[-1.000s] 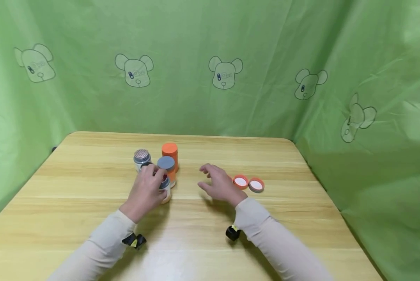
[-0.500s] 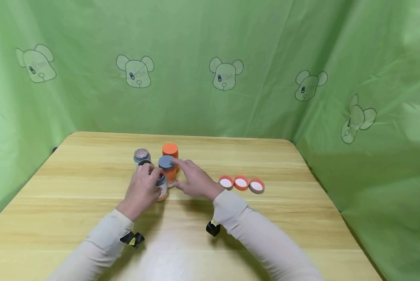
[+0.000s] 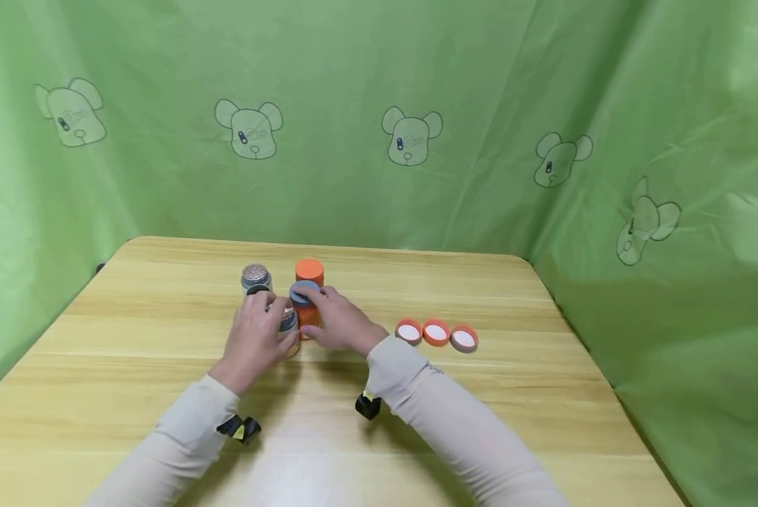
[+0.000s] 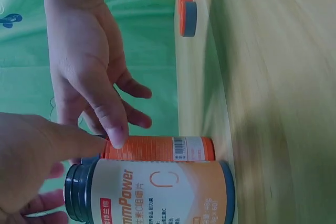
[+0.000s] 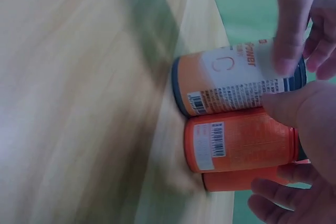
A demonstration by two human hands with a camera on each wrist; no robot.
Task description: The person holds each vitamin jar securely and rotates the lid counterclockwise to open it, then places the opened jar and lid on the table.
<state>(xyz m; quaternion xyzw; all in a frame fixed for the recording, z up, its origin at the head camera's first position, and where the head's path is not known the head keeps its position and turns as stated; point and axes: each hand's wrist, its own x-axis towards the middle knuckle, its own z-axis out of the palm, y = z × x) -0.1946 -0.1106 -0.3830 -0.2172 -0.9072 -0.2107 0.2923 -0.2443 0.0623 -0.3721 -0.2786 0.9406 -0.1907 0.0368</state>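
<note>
My left hand (image 3: pixel 252 341) grips a white-and-orange vitamin C bottle (image 4: pixel 168 190) near its dark threaded neck, with the thumb on the side facing me. The bottle stands upright and has no lid on. Touching it on the right is an orange bottle (image 5: pixel 241 141) with a grey lid (image 3: pixel 305 294). My right hand (image 3: pixel 343 322) holds that orange bottle at the top, thumb on its side and forefinger over the lid. A second orange bottle (image 3: pixel 310 270) with an orange lid stands just behind, partly hidden.
Left of these stands a bottle with a silver foil top (image 3: pixel 255 274). A dark round top (image 3: pixel 258 289) shows in front of it, mostly hidden by my left hand. Three upturned lids (image 3: pixel 436 332) lie in a row on the wooden table (image 3: pixel 518 415) at the right.
My right hand has moved left from beside the lids and taken hold of the grey-lidded orange bottle. My left hand has shifted the white-and-orange bottle slightly back and left.
</note>
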